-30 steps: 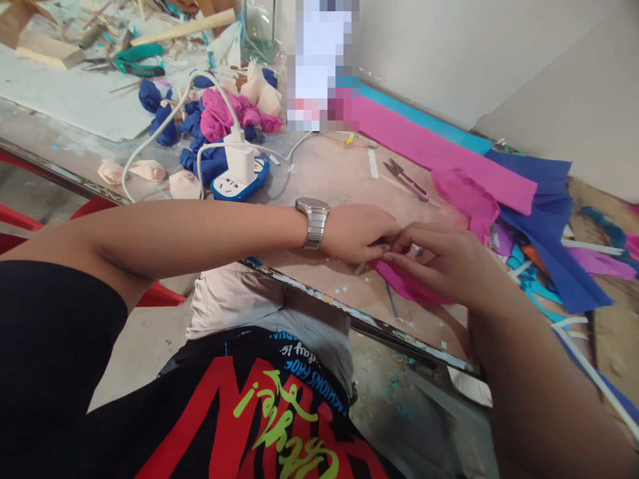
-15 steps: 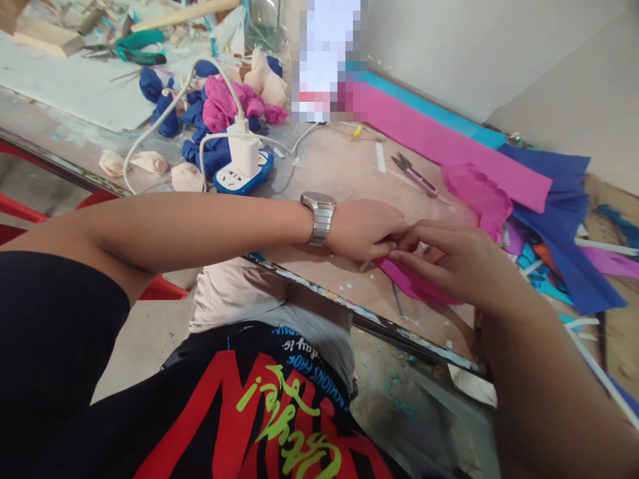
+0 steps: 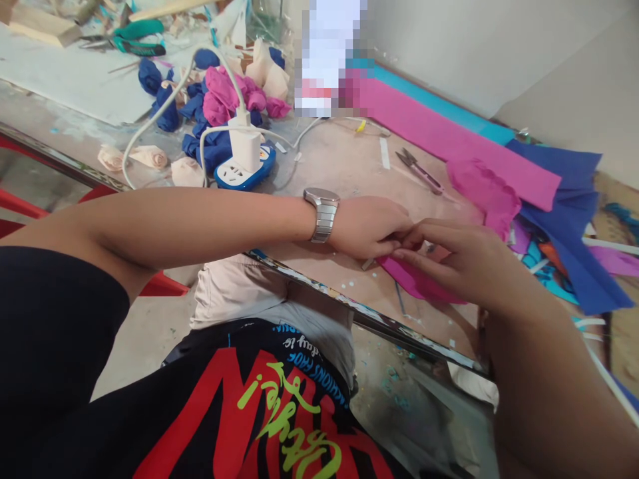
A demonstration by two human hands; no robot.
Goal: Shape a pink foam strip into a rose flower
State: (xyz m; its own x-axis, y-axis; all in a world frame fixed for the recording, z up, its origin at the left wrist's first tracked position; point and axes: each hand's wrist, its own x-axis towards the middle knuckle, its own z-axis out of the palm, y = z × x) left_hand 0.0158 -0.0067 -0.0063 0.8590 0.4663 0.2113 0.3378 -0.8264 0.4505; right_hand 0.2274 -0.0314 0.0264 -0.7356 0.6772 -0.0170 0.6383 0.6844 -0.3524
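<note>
My left hand (image 3: pixel 372 226), with a silver watch on its wrist, reaches across to the right over the table's front edge. Its fingers are closed in a pinch at one end of a bright pink crepe paper strip (image 3: pixel 419 283). From the right, my right hand (image 3: pixel 462 256) meets it, thumb and fingertips pinching the same strip. The fingertips of both hands touch, and the pinched end is mostly hidden between them. Below my right palm the rest of the strip hangs loosely over the tabletop. Thread snips (image 3: pixel 421 171) lie behind the hands.
Pink crepe sheet (image 3: pixel 464 133) and dark blue sheets (image 3: pixel 574 226) lie at the right, beside a ruffled pink piece (image 3: pixel 486 189). To the left are a power strip (image 3: pixel 234 176) with a white cable, several rolled paper flowers (image 3: pixel 219 96), and green-handled pliers (image 3: pixel 137 38).
The whole view has shifted slightly. Both hands keep the same pinch on the pink strip, with hardly any visible movement.
</note>
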